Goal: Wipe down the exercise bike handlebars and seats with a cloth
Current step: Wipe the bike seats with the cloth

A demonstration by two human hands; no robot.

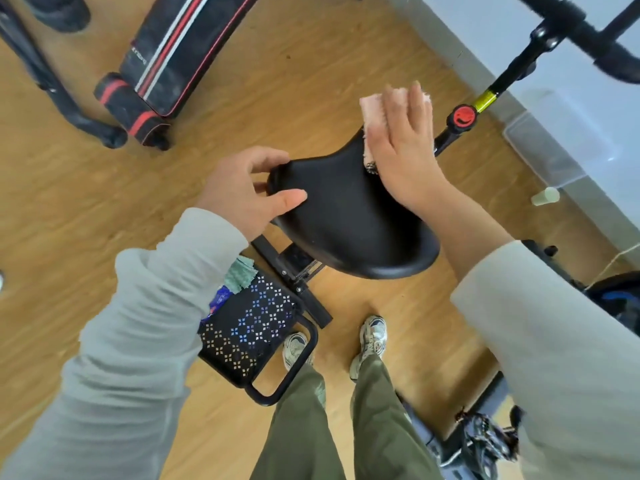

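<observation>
— Where is the cloth?
— The pink cloth (370, 103) lies over the narrow nose of the black seat (346, 220), under the person's right grip (398, 140). That grip is spread flat, fingers straight and close together, pressing the cloth onto the seat.
— And the other one?
— The left grip (242, 195) pinches the left corner of the seat's wide end. The thumb is laid on top and the fingers are curled round the rim.
— The handlebars?
— The handlebars (588, 39) are black and sit at the top right, well apart from both grips. Their stem carries a yellow band just above a red knob (462, 117).
— What else is around?
— On the person's side of the seat, a black perforated basket (249, 334) holds a green rag (240, 273) and something blue that cannot be made out. A black workout bench (166, 53) with red and white stripes stands on the wooden floor (242, 98) at the upper left. A small pale cylinder (545, 196) lies on the floor near the wall, right of the seat. Two pale sneakers (372, 336) stand beside the basket.
</observation>
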